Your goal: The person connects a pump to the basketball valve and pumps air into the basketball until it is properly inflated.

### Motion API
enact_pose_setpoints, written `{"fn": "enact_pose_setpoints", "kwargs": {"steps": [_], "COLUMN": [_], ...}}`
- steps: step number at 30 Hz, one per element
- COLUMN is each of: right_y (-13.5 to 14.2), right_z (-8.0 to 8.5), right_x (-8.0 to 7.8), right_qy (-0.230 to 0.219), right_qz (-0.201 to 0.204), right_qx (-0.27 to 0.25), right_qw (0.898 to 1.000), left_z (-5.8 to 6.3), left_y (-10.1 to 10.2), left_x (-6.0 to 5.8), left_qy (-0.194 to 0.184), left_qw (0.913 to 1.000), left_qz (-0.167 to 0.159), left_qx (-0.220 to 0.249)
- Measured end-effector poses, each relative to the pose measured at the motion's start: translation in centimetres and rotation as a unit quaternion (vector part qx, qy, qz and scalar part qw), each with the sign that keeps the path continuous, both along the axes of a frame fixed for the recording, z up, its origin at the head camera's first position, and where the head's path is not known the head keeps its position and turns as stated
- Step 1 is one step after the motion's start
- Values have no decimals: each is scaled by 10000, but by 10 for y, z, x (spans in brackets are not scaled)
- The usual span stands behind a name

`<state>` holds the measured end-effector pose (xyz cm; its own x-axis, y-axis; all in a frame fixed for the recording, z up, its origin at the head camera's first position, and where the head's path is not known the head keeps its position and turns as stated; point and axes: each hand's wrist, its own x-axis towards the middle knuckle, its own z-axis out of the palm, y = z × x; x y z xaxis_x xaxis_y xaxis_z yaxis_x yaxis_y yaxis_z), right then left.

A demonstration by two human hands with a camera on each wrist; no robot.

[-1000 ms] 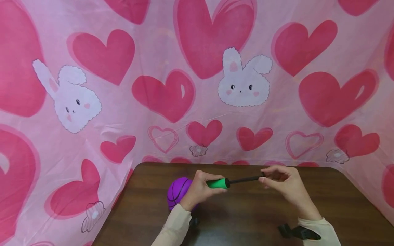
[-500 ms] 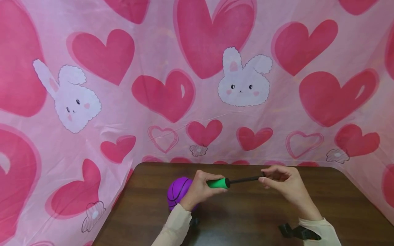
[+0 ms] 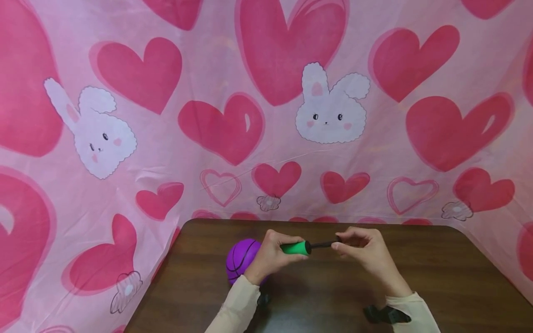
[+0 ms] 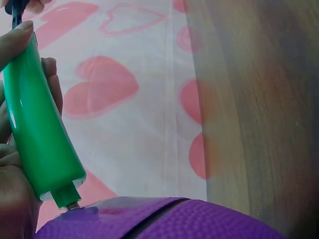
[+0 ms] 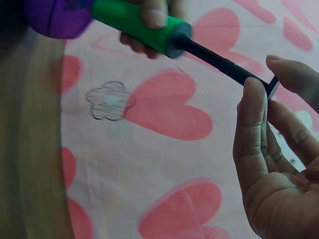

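A small green hand pump lies nearly level above the table, its barrel gripped by my left hand. In the left wrist view the pump's nozzle meets the surface of a purple basketball; whether a needle is inside the ball cannot be told. From the barrel's other end comes a black rod. My right hand pinches the black handle at the rod's tip between thumb and fingers. Part of the ball is hidden behind my left hand and wrist.
Beneath both hands is a dark brown wooden table. A pink cloth with hearts and rabbit faces hangs behind it and along the left side. Black straps sit at the wrists.
My right hand has moved left toward the barrel, pushing the rod further in, so less of it shows. The left hand, barrel and ball have stayed in place.
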<state>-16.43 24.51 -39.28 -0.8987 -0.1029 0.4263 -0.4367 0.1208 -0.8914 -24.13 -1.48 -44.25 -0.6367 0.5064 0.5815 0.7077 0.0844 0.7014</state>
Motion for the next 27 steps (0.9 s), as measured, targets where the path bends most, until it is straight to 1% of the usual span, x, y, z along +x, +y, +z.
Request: {"fn": "enact_pose_setpoints", "kwargs": {"steps": [5, 11, 16, 23, 27], "right_y": [-16, -29, -31, -32, -32], "right_z": [-14, -24, -24, -21, -18], "right_x": [-5, -9, -9, -7, -5], "right_qy": [-1, -313, -368, -523, -593], "right_qz": [-56, -90, -45, -102, -124], "right_qx": [169, 379, 336, 384, 430], "right_qw": [9998, 9988, 9987, 9978, 9972], "left_z": [0, -1, -2, -2, -2], "left_y": [2, 6, 6, 5, 5], "left_x": [2, 4, 4, 4, 2], "left_qy": [-57, 2, 88, 75, 152], "left_qw": [10000, 9999, 9999, 9999, 9998], "left_qz": [-32, -81, -30, -81, -97], "left_qx": [-41, -145, -127, -53, -53]}}
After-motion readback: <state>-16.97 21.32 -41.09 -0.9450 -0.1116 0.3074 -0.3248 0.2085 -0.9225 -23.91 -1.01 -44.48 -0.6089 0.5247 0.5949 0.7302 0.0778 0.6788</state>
